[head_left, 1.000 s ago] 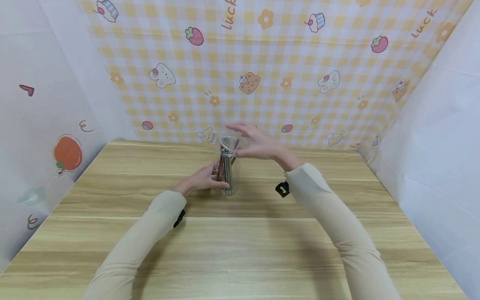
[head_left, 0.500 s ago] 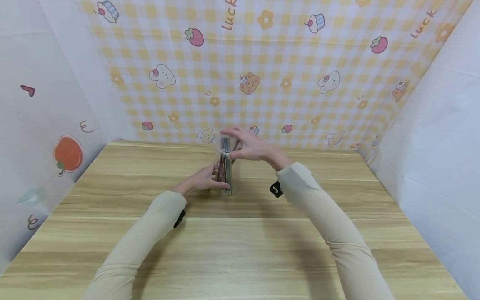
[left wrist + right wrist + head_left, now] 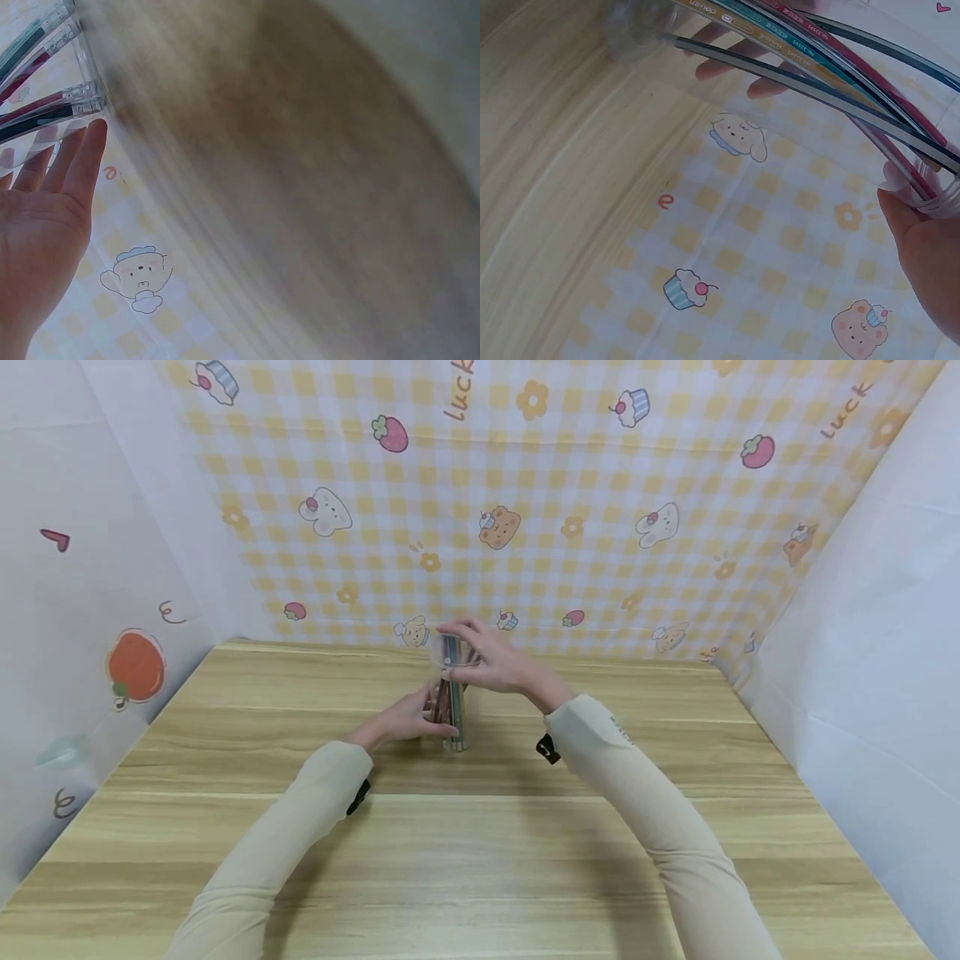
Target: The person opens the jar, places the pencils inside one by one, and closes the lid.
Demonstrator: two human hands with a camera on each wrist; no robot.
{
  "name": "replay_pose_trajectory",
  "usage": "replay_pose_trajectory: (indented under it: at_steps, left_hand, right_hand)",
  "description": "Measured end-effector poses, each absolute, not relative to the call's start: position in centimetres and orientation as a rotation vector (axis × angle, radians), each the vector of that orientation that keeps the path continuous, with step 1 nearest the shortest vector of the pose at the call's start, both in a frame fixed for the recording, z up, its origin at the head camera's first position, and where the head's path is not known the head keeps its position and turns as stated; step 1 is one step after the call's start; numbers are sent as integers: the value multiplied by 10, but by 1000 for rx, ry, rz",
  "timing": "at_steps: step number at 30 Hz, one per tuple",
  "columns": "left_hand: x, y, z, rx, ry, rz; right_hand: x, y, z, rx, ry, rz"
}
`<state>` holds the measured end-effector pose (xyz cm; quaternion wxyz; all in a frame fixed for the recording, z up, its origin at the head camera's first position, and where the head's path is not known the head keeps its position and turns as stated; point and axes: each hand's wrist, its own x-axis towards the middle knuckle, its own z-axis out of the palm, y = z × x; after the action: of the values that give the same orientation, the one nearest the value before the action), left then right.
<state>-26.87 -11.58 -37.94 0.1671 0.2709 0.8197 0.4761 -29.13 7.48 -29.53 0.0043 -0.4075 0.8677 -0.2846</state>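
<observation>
A tall clear plastic jar (image 3: 467,737) stands upright on the table with several pencils (image 3: 455,714) inside. My left hand (image 3: 408,717) grips its lower part, thumb in front and fingers behind. In the left wrist view the fingers of this hand (image 3: 52,217) lie along the jar below the pencils' ends. At the top, my right hand (image 3: 495,662) holds a clear lid (image 3: 438,652) over the mouth, thumb at the front rim and fingers above. The right wrist view shows red, teal, gold and dark pencils (image 3: 817,90) slanting through the clear wall, with that thumb near the rim.
The wood-grain table (image 3: 465,860) extends in front of the jar. Close behind stands a yellow checked cloth backdrop (image 3: 525,468), with white cloth walls (image 3: 885,635) at both sides. A black strap piece (image 3: 548,748) hangs under the right sleeve.
My right hand has moved left and slightly down with the lid, from tilted above the jar to over its mouth, its fingers closing in. The left hand and jar stay in place.
</observation>
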Motion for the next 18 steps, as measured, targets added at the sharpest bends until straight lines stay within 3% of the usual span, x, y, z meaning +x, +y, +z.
replay_pose_trajectory:
  at_steps: [18]
  left_hand:
    - [-285, -118, -405, 806, 2344, 1371]
  right_hand:
    - [-284, 72, -297, -1446, 2914, -537]
